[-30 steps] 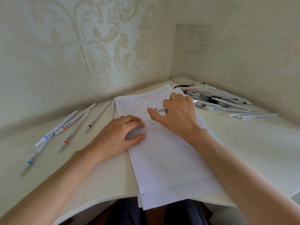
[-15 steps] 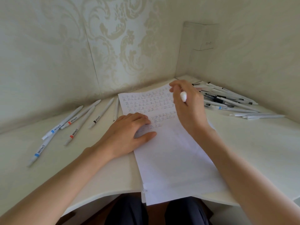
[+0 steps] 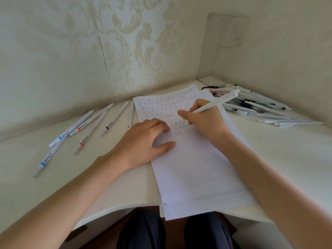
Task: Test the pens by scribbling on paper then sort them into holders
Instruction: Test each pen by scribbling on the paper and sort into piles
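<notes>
Setting: a pale bench fitted into a corner, with patterned cream wallpaper behind it.
Paper: a white sheet lies in the middle of the bench, its near edge hanging over the front. Rows of small handwritten marks fill its far part.
Left grip: released, with fingers spread flat and pressing the paper's left side just below the marks.
Right grip: grasping a white pen in a writing hold over the marked rows. The pen is tilted, its back end pointing up and right. The fingers hide its tip, so contact with the paper cannot be told.
Left pens: several white pens with blue, red and black bands lie loose on the bench, left of the paper.
Right pens: a larger heap lies by the far right wall, just beyond the paper's corner.
Below: dark trousers show under the bench edge.
</notes>
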Demonstrator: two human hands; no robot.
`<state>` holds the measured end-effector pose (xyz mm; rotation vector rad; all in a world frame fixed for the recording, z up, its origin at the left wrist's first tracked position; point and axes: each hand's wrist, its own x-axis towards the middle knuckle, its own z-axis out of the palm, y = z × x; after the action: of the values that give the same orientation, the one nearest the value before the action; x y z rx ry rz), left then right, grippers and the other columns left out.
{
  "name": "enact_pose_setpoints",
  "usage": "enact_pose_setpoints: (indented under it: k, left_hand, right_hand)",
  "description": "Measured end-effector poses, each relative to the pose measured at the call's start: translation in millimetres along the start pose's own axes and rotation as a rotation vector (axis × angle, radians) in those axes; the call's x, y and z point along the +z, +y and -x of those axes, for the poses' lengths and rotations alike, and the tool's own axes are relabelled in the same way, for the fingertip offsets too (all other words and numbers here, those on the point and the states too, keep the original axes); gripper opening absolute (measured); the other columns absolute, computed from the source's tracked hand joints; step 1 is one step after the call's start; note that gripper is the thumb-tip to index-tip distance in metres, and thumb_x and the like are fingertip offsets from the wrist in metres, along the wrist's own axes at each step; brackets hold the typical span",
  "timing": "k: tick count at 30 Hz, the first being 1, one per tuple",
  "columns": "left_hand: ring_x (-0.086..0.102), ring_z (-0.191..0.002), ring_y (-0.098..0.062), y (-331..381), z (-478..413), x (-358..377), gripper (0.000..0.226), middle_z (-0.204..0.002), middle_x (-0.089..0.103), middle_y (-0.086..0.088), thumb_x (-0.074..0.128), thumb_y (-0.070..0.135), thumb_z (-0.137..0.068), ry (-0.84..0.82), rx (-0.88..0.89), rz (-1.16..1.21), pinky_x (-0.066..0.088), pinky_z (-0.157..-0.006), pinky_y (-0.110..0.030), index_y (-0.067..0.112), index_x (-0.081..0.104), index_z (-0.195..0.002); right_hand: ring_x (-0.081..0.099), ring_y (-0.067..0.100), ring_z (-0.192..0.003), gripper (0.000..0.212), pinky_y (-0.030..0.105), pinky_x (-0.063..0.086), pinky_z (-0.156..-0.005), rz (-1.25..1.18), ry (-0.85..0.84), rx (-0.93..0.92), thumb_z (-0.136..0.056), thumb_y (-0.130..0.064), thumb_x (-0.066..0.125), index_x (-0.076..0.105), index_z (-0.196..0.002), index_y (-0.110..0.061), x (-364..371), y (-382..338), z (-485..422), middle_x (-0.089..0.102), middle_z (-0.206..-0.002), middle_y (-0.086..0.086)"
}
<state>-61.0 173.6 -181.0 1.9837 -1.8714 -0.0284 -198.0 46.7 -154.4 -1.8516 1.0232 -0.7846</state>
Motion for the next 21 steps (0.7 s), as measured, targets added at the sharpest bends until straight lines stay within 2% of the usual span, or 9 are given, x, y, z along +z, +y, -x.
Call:
enact_pose_setpoints:
  k: [3, 6, 8, 11, 15, 18, 21]
  left_hand:
    - [0.046, -0.113, -0.004, 2.8, 0.0, 1.0, 0.069, -0.122, 0.05, 0.018, 0.026, 0.071, -0.073, 0.013, -0.013, -0.014, 0.027, -0.087, -0.017, 0.028, 0.055, -0.118]
    - [0.045, -0.115, -0.006, 4.9, 0.0, 2.9, 0.073, -0.124, 0.048, 0.016, 0.025, 0.074, -0.071, 0.02, -0.027, -0.003, 0.029, -0.091, -0.02, 0.028, 0.053, -0.121]
    - [0.038, -0.125, -0.009, 4.4, -0.3, 4.3, 0.082, -0.136, 0.042, 0.012, 0.022, 0.078, -0.067, -0.011, -0.069, -0.011, 0.026, -0.1, -0.024, 0.031, 0.047, -0.128]
    - [0.021, -0.138, -0.011, 4.6, -0.7, 4.1, 0.091, -0.15, 0.026, 0.008, 0.021, 0.082, -0.061, -0.075, -0.138, -0.002, 0.014, -0.11, -0.025, 0.036, 0.037, -0.137]
    - [0.016, -0.14, -0.01, 6.3, -0.9, 2.2, 0.075, -0.152, 0.022, 0.009, 0.039, 0.075, -0.075, -0.097, -0.145, 0.013, 0.01, -0.111, -0.025, 0.035, 0.035, -0.139]
    - [0.016, -0.14, -0.01, 6.3, -0.7, 1.7, 0.073, -0.152, 0.022, 0.008, 0.041, 0.073, -0.077, -0.099, -0.143, 0.014, 0.009, -0.111, -0.026, 0.035, 0.035, -0.139]
    - [0.016, -0.14, -0.01, 6.9, -1.0, 1.0, 0.075, -0.152, 0.022, 0.008, 0.039, 0.075, -0.075, -0.107, -0.149, 0.022, 0.01, -0.111, -0.026, 0.035, 0.035, -0.139]
  right_hand:
    - [0.029, 0.004, -0.04, 0.031, 0.013, 0.022, -0.037, 0.036, -0.038, -0.061, -0.076, -0.011, 0.064, 0.037, -0.061, -0.017, 1.6, 3.1, 1.8, 0.039, -0.054, -0.002]
    - [0.025, 0.006, -0.047, 0.036, 0.017, 0.02, -0.042, 0.088, -0.051, -0.143, -0.075, -0.008, 0.061, 0.031, -0.058, -0.018, 5.8, 6.1, 4.0, 0.028, -0.052, -0.007]
    - [0.026, 0.008, -0.05, 0.036, 0.019, 0.021, -0.044, 0.079, -0.045, -0.143, -0.075, -0.008, 0.061, 0.03, -0.058, -0.017, 5.9, 7.5, 3.2, 0.027, -0.052, -0.006]
    - [0.033, 0.013, -0.054, 0.031, 0.025, 0.027, -0.048, 0.067, -0.065, -0.137, -0.076, -0.008, 0.06, 0.034, -0.06, -0.015, 5.0, 8.8, 2.8, 0.031, -0.054, -0.001]
    - [0.031, 0.013, -0.055, 0.034, 0.026, 0.025, -0.05, 0.131, -0.09, -0.156, -0.08, -0.011, 0.059, 0.031, -0.061, -0.017, 7.5, 9.9, 3.6, 0.03, -0.055, -0.002]
    - [0.023, 0.009, -0.052, 0.038, 0.023, 0.021, -0.047, 0.163, -0.063, -0.158, -0.079, -0.01, 0.059, 0.027, -0.06, -0.018, 6.9, 9.4, 2.1, 0.026, -0.055, -0.007]
    - [0.024, 0.008, -0.051, 0.036, 0.022, 0.022, -0.046, 0.15, -0.066, -0.164, -0.078, -0.01, 0.06, 0.029, -0.06, -0.017, 5.8, 10.0, 2.0, 0.027, -0.054, -0.006]
